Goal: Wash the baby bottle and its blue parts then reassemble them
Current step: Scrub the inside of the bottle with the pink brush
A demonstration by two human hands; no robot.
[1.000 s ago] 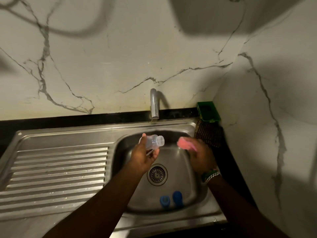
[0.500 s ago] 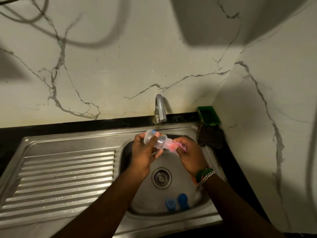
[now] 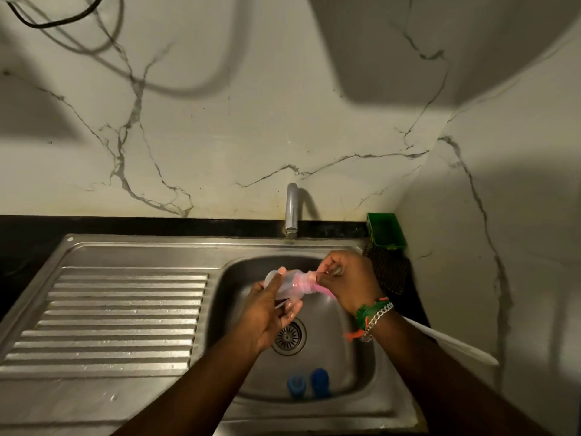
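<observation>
My left hand (image 3: 267, 313) grips a clear baby bottle (image 3: 287, 283), held on its side over the sink bowl (image 3: 342, 350) with its mouth pointing right. A pink sponge (image 3: 309, 283) is stuffed into the bottle's mouth, with part of it trailing out below my right hand. The fingers of my right hand (image 3: 349, 283) pinch the sponge at the opening. Two blue parts, a lighter one (image 3: 296, 384) and a darker one (image 3: 320, 380), lie side by side on the sink floor near the front wall.
A tap (image 3: 291, 209) stands behind the bowl, above the hands. The ribbed drainboard (image 3: 119, 313) fills the left. A green tub (image 3: 386, 230) and a dark scouring cloth (image 3: 391, 272) sit in the right corner. The drain (image 3: 290, 336) is under my left hand.
My right hand brought the pink sponge from apart on the right to the bottle's mouth and pushed it in. The bottle turned from tilted up to lying level.
</observation>
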